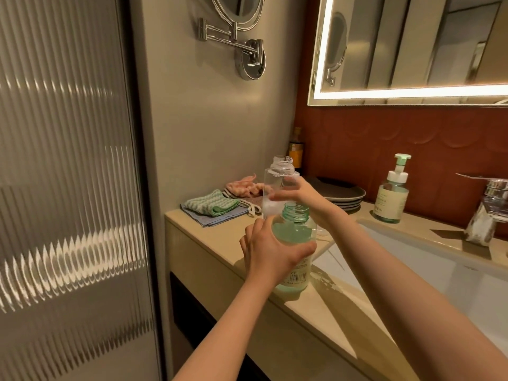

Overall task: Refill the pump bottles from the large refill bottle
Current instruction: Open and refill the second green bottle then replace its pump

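Our left hand (pixel 270 253) wraps the uncapped green bottle (pixel 292 232), which stands near the countertop's (pixel 220 232) front edge. Our right hand (pixel 302 195) grips the clear bottle (pixel 276 182) just behind it. Both look like smooth, squeezable plastic, probably slippery with soap, so we hold mid-body, lightly.

Cloths (pixel 217 209) left; plates (pixel 343 195) behind.

One clear bottle (pixel 276 182), one green bottle (pixel 294 232), one pump bottle (pixel 391 199), one amber bottle (pixel 296 152), perhaps three stacked plates (pixel 347 194).
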